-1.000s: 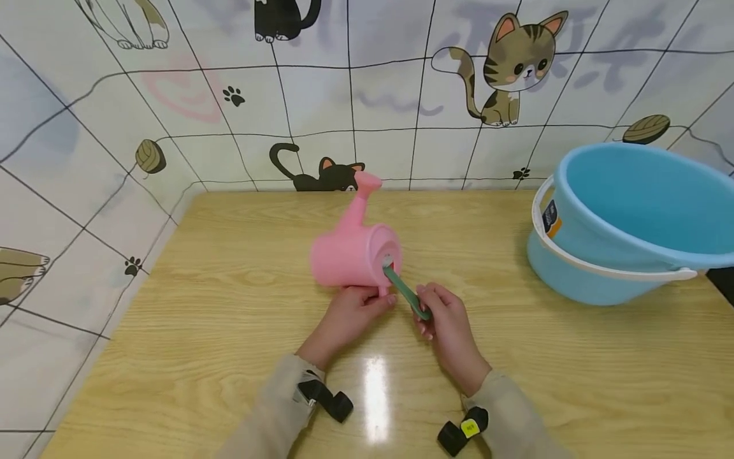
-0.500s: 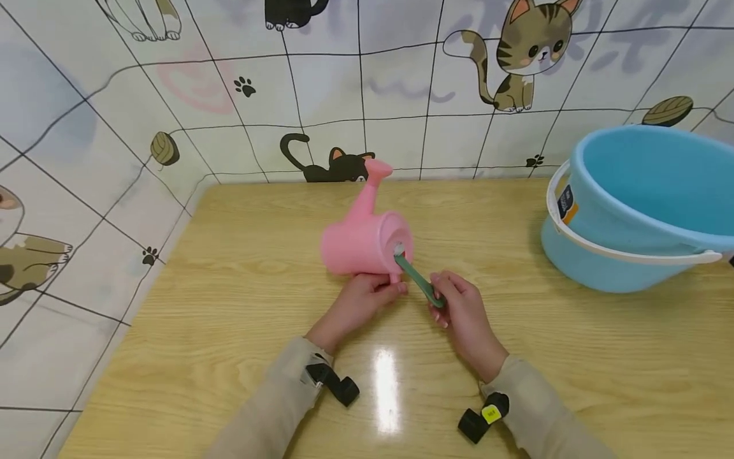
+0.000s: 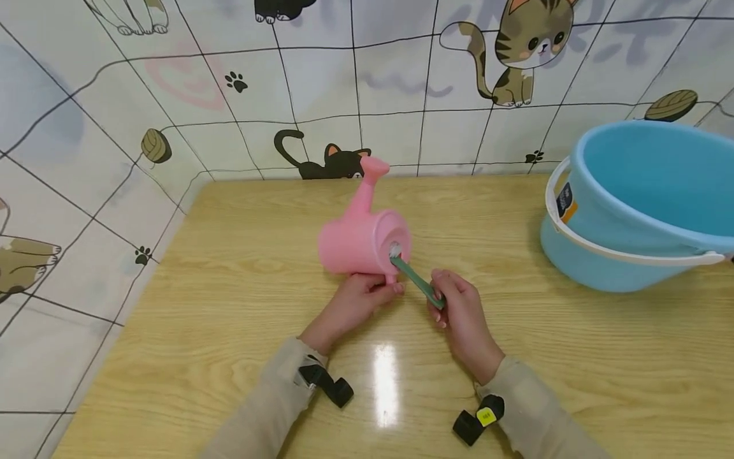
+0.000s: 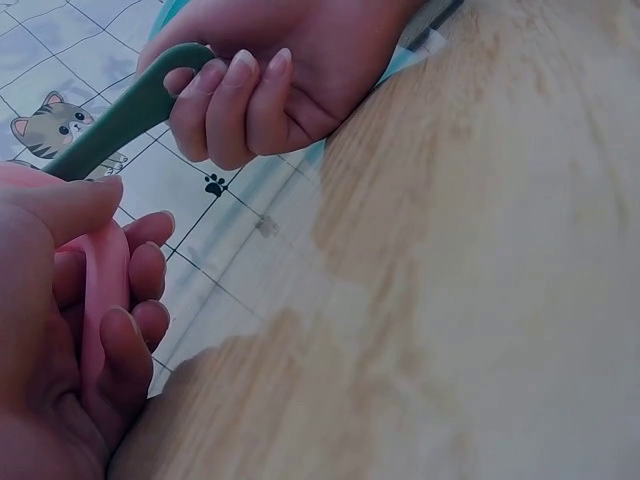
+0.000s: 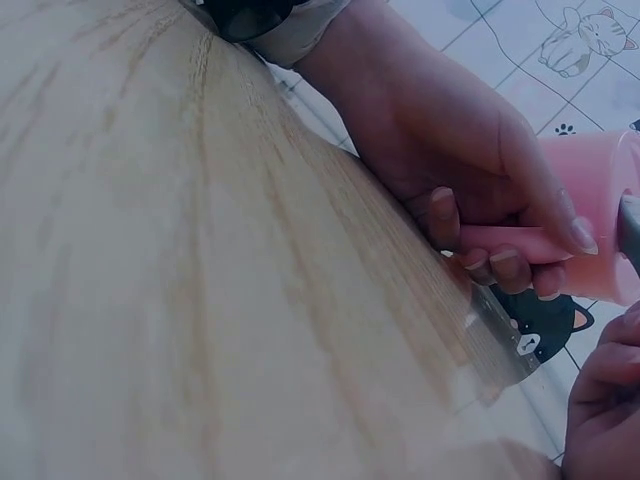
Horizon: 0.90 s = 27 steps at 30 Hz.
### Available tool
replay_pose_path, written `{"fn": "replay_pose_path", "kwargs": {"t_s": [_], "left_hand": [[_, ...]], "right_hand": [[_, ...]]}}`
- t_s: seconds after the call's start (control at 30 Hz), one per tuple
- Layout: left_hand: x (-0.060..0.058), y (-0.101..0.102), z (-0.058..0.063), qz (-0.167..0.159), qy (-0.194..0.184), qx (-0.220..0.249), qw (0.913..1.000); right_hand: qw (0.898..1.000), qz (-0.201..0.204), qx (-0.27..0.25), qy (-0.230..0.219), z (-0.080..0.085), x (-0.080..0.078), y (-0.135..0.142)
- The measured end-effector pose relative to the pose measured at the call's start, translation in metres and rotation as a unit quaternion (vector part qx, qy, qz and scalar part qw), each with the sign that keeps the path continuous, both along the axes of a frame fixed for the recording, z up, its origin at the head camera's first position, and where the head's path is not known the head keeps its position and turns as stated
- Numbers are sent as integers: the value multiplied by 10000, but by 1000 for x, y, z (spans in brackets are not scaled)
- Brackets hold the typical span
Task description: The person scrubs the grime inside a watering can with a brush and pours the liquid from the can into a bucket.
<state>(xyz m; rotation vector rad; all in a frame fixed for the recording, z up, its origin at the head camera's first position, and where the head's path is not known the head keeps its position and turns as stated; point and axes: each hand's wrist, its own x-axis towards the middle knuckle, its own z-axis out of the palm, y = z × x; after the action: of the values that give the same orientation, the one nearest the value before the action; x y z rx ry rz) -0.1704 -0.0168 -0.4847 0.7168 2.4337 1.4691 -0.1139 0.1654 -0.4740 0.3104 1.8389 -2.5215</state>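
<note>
A pink watering can [image 3: 350, 245] lies on its side over the table, its spout up and its round opening facing right. My left hand [image 3: 358, 306] grips its handle from below; the left wrist view shows the fingers curled round the pink handle [image 4: 100, 300]. My right hand [image 3: 461, 312] holds the end of a green-handled brush [image 3: 417, 280], with fingers curled round it in the left wrist view. The brush's whitish head [image 3: 395, 250] is at the can's opening, partly hidden inside.
A light blue bucket [image 3: 596, 268] with a white handle stands at the right of the wooden table [image 3: 241, 357], with a blue basin [image 3: 659, 185] tilted in it. A tiled wall covering with printed cats [image 3: 395, 83] rises behind and at the left.
The head view has shifted a little. The can stays in my left hand, and the brush head moves slightly at the opening while both hands keep their grip.
</note>
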Motion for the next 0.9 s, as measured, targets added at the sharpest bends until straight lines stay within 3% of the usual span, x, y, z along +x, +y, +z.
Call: {"fn": "replay_pose_path", "kwargs": {"t_s": [0.27,0.57,0.9], "left_hand": [[-1,-1,4,-34,22,60,10000],[3,2,-1,-137,-13,71,9999],[3,2,5,-95,-387,291,9988]], "right_hand": [[9988,200,423,170,0,-1,-2],[9962,366,785,46,0,2,3],[9943,501,901,283,1,1,4]]}}
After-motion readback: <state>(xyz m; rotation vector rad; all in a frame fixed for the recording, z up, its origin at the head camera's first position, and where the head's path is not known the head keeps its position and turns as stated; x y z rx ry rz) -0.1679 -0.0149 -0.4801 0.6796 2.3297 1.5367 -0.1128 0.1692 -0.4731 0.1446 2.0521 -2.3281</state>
